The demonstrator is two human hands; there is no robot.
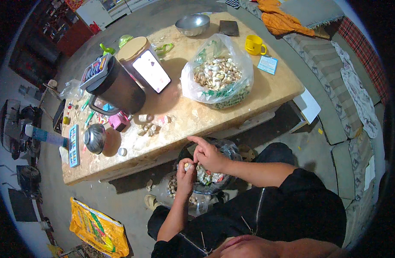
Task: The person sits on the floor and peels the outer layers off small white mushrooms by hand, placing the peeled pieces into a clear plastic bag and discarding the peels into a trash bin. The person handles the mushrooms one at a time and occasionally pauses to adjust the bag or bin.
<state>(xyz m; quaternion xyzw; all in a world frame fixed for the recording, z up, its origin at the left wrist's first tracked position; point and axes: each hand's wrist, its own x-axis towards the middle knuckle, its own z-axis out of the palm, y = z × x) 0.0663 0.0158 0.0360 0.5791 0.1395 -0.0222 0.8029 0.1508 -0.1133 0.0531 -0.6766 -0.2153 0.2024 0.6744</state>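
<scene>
Over a lined waste bin point(210, 175) beside the table, my left hand point(185, 177) pinches a small pale round piece point(187, 166), perhaps a mushroom or a garlic clove. My right hand point(210, 155) is close beside it, index finger extended and the others curled; whether it grips anything is hidden. White and coloured scraps lie in the bin. Below my left hand, a clear plastic bag point(197, 201) holds more small tan pieces. On the table stands a big open plastic bag point(217, 75) full of similar pale pieces. A small pile of them point(149, 129) lies near the table's edge.
The table point(171, 106) also bears a dark pitcher point(120, 87), a phone point(152, 71) leaning on a canister point(133, 50), metal bowls point(192, 25) and a yellow mug point(255, 45). A yellow sack point(99, 229) lies on the floor. A sofa point(323, 84) runs along the right.
</scene>
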